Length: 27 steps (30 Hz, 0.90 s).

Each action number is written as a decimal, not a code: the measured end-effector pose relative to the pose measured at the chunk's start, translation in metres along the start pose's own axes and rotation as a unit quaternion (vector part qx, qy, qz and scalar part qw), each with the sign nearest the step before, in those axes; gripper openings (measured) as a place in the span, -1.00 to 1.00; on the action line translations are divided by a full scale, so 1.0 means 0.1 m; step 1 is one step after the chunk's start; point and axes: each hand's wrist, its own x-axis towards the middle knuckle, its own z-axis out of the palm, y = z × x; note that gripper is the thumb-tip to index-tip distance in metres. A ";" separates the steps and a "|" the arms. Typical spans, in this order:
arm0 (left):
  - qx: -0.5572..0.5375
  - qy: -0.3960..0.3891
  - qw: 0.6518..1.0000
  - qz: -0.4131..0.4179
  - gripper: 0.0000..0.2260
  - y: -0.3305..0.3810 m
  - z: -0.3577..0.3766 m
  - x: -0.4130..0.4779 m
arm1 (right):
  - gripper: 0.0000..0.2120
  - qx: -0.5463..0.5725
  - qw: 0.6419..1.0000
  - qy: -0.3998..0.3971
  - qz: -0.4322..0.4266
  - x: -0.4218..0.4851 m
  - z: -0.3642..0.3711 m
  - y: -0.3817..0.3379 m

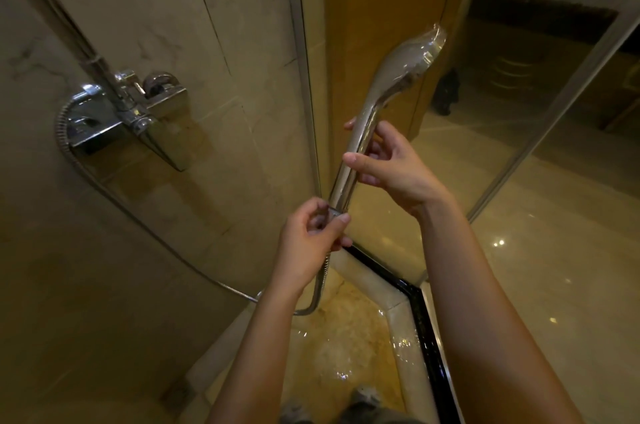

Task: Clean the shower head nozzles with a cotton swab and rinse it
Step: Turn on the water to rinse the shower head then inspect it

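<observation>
Chrome shower head (401, 73), back facing up, handle gripped.

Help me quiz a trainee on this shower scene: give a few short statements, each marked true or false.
1. The right hand grips the shower head by its handle. True.
2. The left hand holds a cotton swab. False: it pinches the hose fitting at the handle's base; no swab shows.
3. The hose leads to the wall faucet. True.
4. The shower floor is dry. False: water glistens on it.
</observation>
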 end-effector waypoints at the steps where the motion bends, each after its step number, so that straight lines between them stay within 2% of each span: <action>1: -0.001 -0.006 1.000 -0.005 -0.75 0.01 0.01 0.00 | -0.60 0.014 1.000 0.008 -0.003 0.00 0.02 0.02; 3: -0.006 -0.023 0.999 -0.023 -0.85 0.03 0.00 0.01 | -0.58 0.034 0.999 0.020 -0.003 0.00 0.04 0.04; 5: -0.015 -0.043 0.998 -0.041 -0.93 0.05 -0.04 0.01 | -0.65 0.051 0.998 0.025 0.004 0.01 0.03 0.07; 10: -0.025 -0.058 0.997 -0.055 -0.84 0.04 -0.12 -0.01 | -0.67 0.095 0.995 0.026 0.013 0.00 0.00 0.10; 17: -0.048 -0.017 0.998 -0.043 -0.87 -0.01 -0.01 0.03 | -0.55 -0.005 0.988 0.147 -0.048 0.03 0.18 0.15; 19: -0.061 -0.012 0.997 -0.041 -0.85 -0.01 0.03 0.03 | -0.61 0.024 0.990 0.126 -0.051 0.05 0.20 0.14; 23: -0.079 0.013 0.996 -0.031 -0.83 -0.02 0.03 0.03 | -0.61 0.200 0.980 -0.014 0.019 0.07 0.07 0.10; 27: -0.068 0.010 0.997 -0.022 -0.85 0.00 -0.01 0.04 | -0.68 0.231 0.973 -0.025 0.015 0.07 -0.03 0.15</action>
